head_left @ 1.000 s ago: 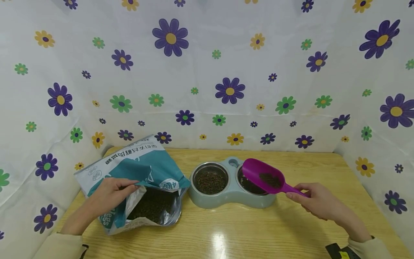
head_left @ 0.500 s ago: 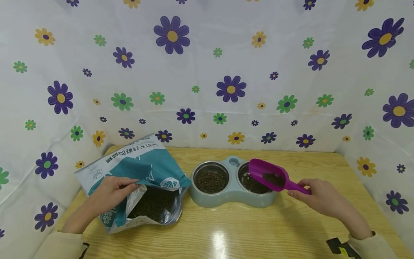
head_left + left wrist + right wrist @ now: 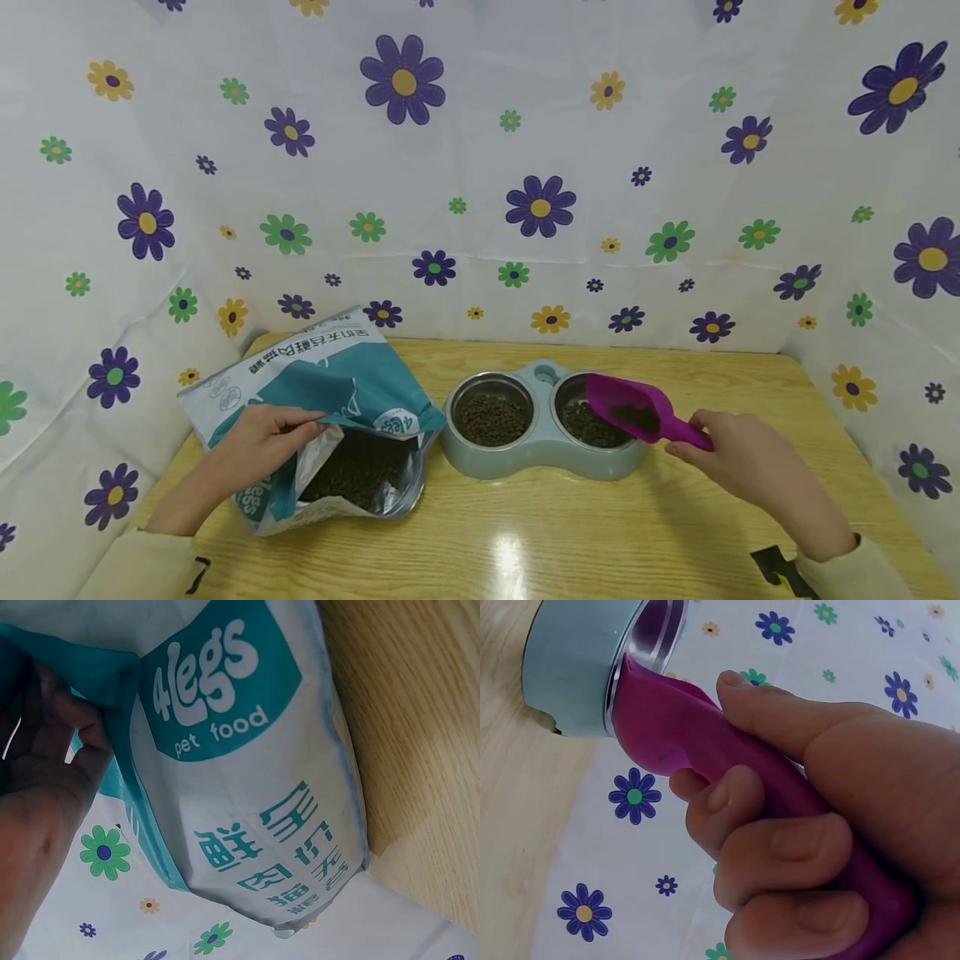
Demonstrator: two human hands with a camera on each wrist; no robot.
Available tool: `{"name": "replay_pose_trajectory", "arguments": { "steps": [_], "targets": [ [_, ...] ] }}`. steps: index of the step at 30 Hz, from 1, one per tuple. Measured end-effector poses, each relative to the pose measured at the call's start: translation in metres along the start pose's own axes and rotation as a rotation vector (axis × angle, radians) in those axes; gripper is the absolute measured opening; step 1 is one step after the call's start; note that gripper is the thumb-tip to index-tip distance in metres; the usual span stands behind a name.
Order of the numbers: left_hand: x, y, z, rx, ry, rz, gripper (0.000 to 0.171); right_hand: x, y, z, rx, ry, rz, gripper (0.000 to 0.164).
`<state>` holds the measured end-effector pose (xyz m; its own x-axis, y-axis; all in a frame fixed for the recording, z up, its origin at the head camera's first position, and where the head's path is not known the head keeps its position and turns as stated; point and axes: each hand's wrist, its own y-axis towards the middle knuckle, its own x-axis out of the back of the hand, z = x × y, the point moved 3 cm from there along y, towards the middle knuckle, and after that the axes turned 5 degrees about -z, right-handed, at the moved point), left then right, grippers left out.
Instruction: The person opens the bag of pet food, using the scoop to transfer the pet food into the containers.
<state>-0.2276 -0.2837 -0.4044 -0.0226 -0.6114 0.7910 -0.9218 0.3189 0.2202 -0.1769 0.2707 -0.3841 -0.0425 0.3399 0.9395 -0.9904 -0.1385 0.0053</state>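
My right hand (image 3: 742,458) grips the handle of a purple scoop (image 3: 626,400), its fingers curled round it in the right wrist view. Dark kibble lies in the scoop, which is tilted over the right steel bowl (image 3: 564,427) of a light blue double feeder (image 3: 487,467). Brown kibble covers the bottom of that bowl. More of it fills the lower part of the left bowl (image 3: 491,421). My left hand (image 3: 258,446) pinches the top edge of a teal and white pet food bag (image 3: 330,387), holding its mouth apart. Kibble shows inside the bag.
The feeder and bag stand on a wooden table (image 3: 480,542). A white cloth with printed flowers (image 3: 480,150) hangs behind the table and along both sides. The bag leans close to the feeder's left end.
The scoop has shifted slightly right over the right bowl and tipped more. More kibble shows in that bowl. My left hand keeps its hold on the bag.
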Motion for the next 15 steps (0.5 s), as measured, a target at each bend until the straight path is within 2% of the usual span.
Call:
{"name": "replay_pose_trajectory", "arguments": {
  "steps": [4, 9, 15],
  "targets": [
    [0.000, 0.001, 0.000, 0.007, -0.008, 0.009, 0.026, 0.002, 0.000, 0.008, 0.009, -0.052, -0.044, 0.033],
    [0.000, 0.002, -0.001, -0.025, -0.007, -0.002, 0.025, 0.004, -0.002, 0.014, 0.029, -0.121, -0.093, 0.037],
    [0.000, 0.001, -0.001, -0.009, -0.015, 0.005, 0.026, 0.005, -0.006, 0.020, 0.046, -0.198, -0.165, 0.037]
  ]
}}
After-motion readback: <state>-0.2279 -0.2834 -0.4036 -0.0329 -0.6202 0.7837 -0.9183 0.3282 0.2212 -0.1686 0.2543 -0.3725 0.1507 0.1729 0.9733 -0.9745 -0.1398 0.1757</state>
